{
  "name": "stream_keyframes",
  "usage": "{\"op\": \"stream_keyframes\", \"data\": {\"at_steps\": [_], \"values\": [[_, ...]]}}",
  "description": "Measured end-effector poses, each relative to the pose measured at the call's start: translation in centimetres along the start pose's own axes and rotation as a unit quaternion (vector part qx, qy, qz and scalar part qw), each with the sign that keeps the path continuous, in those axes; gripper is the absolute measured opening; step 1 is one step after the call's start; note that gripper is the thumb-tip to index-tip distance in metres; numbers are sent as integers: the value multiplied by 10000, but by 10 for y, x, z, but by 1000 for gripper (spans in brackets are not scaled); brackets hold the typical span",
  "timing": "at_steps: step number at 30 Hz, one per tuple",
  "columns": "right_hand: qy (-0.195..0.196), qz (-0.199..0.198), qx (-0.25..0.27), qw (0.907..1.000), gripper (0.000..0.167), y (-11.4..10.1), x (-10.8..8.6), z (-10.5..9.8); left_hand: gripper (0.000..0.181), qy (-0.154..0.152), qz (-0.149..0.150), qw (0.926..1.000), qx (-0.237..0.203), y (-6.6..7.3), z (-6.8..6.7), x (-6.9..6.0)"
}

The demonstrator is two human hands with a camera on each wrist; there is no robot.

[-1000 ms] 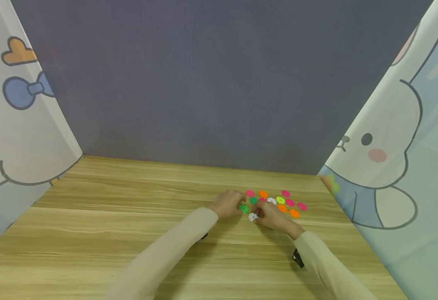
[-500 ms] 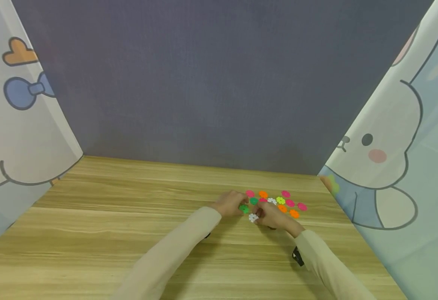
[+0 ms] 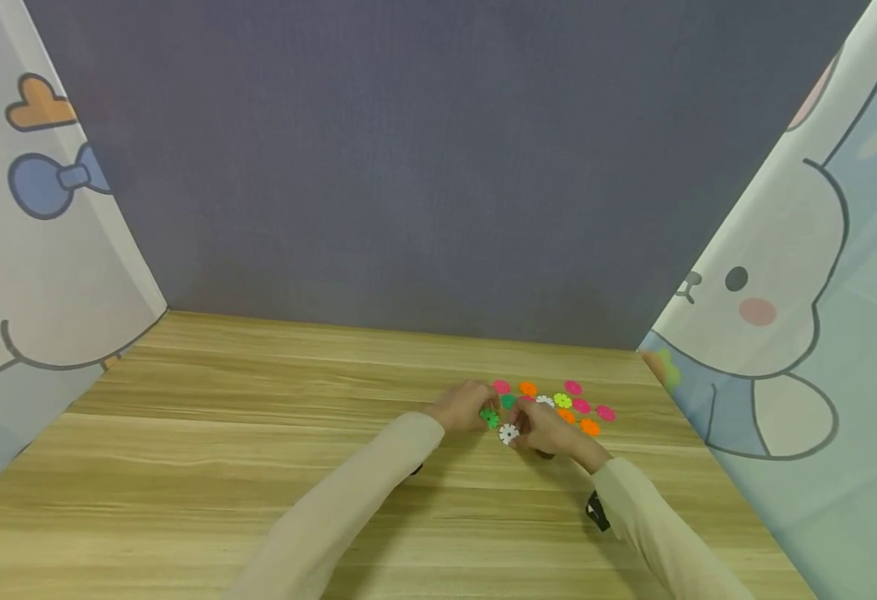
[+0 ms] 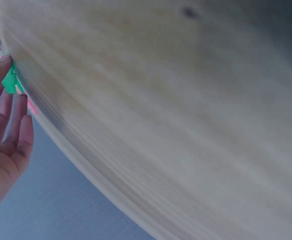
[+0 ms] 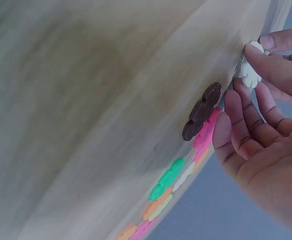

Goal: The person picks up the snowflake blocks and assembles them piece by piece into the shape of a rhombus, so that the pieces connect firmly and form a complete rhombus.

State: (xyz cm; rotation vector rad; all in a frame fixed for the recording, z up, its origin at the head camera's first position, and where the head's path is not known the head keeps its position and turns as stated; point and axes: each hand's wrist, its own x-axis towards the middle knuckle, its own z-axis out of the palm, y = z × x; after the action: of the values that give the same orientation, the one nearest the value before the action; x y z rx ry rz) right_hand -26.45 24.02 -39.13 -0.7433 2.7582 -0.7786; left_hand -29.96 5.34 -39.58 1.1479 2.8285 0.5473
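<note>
head view: the left hand [image 3: 467, 407] pinches a green flower-shaped disc [image 3: 489, 418] just beside the white flower-shaped disc [image 3: 508, 433] that the right hand [image 3: 549, 430] pinches, near other colourful discs [image 3: 581, 406] on the wooden surface [image 3: 258, 417].

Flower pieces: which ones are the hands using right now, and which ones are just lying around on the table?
Used in the job now:
green flower, held by the left hand
white flower, held by the right hand

Seem to be just lying about:
pink flowers
orange flowers
yellow flower
brown flower
darker green flower
another white flower
</note>
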Motion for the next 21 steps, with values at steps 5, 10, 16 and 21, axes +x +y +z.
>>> {"op": "stream_keyframes", "data": {"at_steps": [5, 10, 16, 21], "values": [[48, -114, 89, 9999, 25, -2, 0, 0, 26, -60, 80, 9995, -286, 0, -2, -3], [196, -183, 191, 9995, 15, -1, 0, 2, 22, -64, 186, 9974, -690, -3, -3, -4], [281, -170, 586, 9977, 13, 2, 1, 3, 21, -133, 161, 9949, -983, -6, -7, -4], [422, -147, 923, 9947, 16, 2, 1, 3, 21, -89, 179, 9908, -1341, -7, -12, -9]]}}
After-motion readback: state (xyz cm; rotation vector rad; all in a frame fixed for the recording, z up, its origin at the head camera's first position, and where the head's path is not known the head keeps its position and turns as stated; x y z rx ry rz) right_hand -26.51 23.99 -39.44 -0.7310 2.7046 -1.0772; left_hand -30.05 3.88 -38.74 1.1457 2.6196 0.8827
